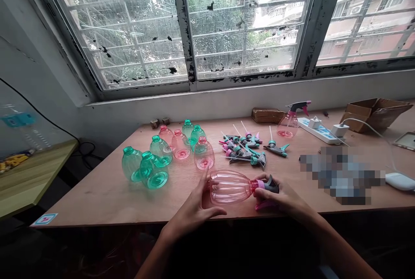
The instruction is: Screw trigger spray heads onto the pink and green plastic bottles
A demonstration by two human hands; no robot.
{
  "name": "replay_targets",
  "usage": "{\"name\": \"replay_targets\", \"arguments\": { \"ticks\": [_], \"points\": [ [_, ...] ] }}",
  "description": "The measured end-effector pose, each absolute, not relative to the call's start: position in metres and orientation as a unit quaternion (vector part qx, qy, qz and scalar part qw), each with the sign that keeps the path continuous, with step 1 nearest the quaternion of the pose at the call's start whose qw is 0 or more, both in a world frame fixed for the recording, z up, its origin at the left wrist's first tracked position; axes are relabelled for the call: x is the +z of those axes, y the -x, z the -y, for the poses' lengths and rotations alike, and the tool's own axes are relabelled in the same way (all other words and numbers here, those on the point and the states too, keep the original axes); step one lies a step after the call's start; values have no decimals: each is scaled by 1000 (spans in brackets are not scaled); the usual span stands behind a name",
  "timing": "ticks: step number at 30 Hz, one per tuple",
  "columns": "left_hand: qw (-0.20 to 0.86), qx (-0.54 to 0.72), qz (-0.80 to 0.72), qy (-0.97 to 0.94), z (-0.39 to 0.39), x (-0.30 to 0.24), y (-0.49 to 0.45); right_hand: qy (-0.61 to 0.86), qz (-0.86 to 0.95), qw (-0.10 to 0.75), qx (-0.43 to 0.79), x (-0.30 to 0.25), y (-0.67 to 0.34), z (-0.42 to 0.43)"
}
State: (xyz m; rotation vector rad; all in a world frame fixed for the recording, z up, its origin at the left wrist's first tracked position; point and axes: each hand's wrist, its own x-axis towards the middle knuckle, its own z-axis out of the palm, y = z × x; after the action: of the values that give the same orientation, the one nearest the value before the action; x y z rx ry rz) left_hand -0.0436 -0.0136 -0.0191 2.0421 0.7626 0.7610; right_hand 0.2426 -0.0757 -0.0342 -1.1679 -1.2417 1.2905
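A clear pink spray bottle (228,187) lies on its side near the front edge of the table, its neck towards the right. My right hand (280,194) is closed around the grey and pink trigger sprayer (271,185) at the bottle's neck; some fingers are hidden behind it. My left hand (197,203) is at the bottle's base, thumb and forefinger spread wide apart, the other fingers mostly hidden. Just beyond stands an upright pink bottle (204,153) without a sprayer. Loose trigger sprayers (243,147) with thin tubes lie in a pile behind the held bottle.
Several green bottles (154,171) and pink bottles (180,145) stand at left. A finished-looking pink spray bottle (287,125) stands at the back beside a white power strip (319,130). An open cardboard box (372,117) and a white mouse (400,181) are at right.
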Motion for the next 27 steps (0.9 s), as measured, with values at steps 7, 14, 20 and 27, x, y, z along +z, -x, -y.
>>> {"name": "replay_targets", "arguments": {
  "ticks": [7, 14, 20, 27],
  "points": [
    [402, 300, -306, -809, 12, -22, 45, 471, 506, 487, 534, -37, -244, 73],
    [396, 296, -309, -812, 13, -20, 44, 465, 507, 489, 537, -35, -243, 74],
    [390, 300, -317, -811, 13, -24, 45, 464, 518, 489, 526, -36, -243, 73],
    [378, 296, -317, -818, 14, -23, 44, 464, 532, 487, 514, -37, -244, 73]
  ]
}}
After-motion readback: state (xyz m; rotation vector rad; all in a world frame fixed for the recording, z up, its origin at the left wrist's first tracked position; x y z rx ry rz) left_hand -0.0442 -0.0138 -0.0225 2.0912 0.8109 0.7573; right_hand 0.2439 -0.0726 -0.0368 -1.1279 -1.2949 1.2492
